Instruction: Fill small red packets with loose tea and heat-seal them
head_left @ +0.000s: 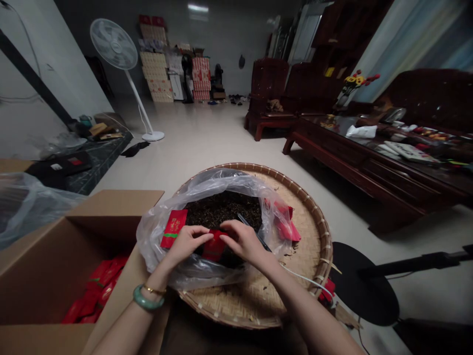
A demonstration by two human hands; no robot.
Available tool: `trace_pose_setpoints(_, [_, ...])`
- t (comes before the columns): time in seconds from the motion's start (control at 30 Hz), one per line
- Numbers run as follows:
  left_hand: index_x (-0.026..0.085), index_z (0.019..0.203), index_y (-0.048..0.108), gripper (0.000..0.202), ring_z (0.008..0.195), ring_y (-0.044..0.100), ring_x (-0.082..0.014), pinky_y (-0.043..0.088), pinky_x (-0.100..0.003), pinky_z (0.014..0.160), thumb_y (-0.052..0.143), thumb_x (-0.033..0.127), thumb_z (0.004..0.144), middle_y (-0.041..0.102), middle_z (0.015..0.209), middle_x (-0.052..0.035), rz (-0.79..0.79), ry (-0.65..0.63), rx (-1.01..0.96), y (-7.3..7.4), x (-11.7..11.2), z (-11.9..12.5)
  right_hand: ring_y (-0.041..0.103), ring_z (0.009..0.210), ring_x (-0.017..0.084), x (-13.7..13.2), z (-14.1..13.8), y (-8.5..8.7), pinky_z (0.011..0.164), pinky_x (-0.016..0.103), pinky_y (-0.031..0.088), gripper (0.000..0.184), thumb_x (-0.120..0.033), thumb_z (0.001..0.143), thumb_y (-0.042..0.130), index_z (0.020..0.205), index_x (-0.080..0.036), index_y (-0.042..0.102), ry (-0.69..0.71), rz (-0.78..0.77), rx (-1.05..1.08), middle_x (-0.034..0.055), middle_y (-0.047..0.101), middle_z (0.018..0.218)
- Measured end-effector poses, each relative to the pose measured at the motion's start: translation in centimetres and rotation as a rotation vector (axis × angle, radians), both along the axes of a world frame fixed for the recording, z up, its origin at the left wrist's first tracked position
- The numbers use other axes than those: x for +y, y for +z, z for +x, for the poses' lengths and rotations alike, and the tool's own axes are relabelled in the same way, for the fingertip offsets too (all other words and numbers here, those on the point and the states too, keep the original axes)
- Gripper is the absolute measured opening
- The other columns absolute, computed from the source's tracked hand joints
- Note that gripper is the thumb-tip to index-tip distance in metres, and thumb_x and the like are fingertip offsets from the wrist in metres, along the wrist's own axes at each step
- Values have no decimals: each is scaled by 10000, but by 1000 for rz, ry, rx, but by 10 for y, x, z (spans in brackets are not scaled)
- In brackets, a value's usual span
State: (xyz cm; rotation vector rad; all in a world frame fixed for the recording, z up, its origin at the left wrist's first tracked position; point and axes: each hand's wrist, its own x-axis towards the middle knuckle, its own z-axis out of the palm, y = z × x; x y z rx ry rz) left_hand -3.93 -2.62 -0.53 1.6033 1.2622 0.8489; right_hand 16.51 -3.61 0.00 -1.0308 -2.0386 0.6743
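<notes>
Both hands pinch the upper edge of a small red packet (213, 249) over an open clear plastic bag (155, 222). My left hand (190, 241) grips its left corner, and my right hand (242, 239) its right corner. Inside the bag lies a heap of dark, dry tea leaves (218, 209). Another red packet (174, 228), with gold lettering and a green stripe, rests left of my left hand. A dark, slim tool (263, 242) passes beneath my right hand; its far end is partly hidden. More red packets (286, 227) lie right of the bag.
The bag sits on a round woven bamboo tray (310, 246). To the left, an open cardboard box (121, 202) holds several red packets. A white cable (306, 280) crosses the tray's right side. Beyond stand a black round base (369, 301), a wooden table (343, 158) and a white fan (114, 47).
</notes>
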Motion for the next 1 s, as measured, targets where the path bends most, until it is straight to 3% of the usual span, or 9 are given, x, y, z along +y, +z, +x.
trace_pose_setpoints(0.07, [159,680,709,173,655,625,-171,495,-248,629,678,329,680,711,686,-21,-14,42,-81,-1,0,5,590,696,142,2,-1,-2,617,243,469,302,-259,773,635,1060,-178,590,-82,-116,109,29,643,811])
trace_pose_setpoints(0.17, [144,678,675,228,641,605,-150,478,-228,610,706,369,655,683,674,-12,-51,85,-203,-2,-3,17,536,525,113,5,-1,-7,485,221,423,182,-333,745,636,825,-170,650,-129,-359,256,2,627,664])
trace_pose_setpoints(0.23, [138,767,659,296,651,611,-146,482,-229,612,715,403,649,681,711,-15,-124,82,-334,-4,-7,27,503,453,98,6,0,-10,435,216,398,210,-376,729,630,715,-167,639,-125,-499,356,-10,606,596])
trace_pose_setpoints(0.33, [122,851,645,387,650,618,-149,485,-239,613,748,411,616,690,746,-34,-262,34,-436,-11,-14,40,496,429,93,5,2,-13,422,212,394,226,-391,692,652,692,-166,634,-123,-572,427,-24,584,550])
trace_pose_setpoints(0.57, [102,805,659,379,579,576,-128,446,-232,579,748,408,601,673,676,-12,-330,70,-417,-18,-18,50,534,558,107,4,5,-12,520,216,430,173,-306,733,641,847,-182,682,-139,-370,340,-7,628,654])
trace_pose_setpoints(0.67, [104,807,651,328,609,577,-138,453,-242,599,741,348,608,666,693,-9,-238,64,-319,-19,-18,50,571,660,130,2,7,-8,603,236,455,89,-247,769,625,790,-193,693,-137,-161,294,19,645,720])
trace_pose_setpoints(0.8, [118,889,661,356,739,613,-175,477,-274,717,756,193,554,696,820,-30,-72,40,-171,-26,-19,49,581,683,135,-3,9,-4,607,243,462,128,-222,831,575,827,-198,701,-40,78,247,41,633,753])
trace_pose_setpoints(0.9, [147,948,672,334,848,631,-195,471,-289,804,719,191,620,705,929,-48,65,27,-118,-32,-20,47,592,710,137,-9,12,3,618,249,476,145,-230,851,561,855,-201,704,35,153,228,54,630,798])
trace_pose_setpoints(1.0, [175,969,677,291,854,646,-198,479,-286,802,695,236,685,712,938,-48,133,11,-69,-32,-21,44,602,722,144,-12,15,13,637,261,487,121,-240,840,582,819,-210,698,-14,126,269,45,637,787])
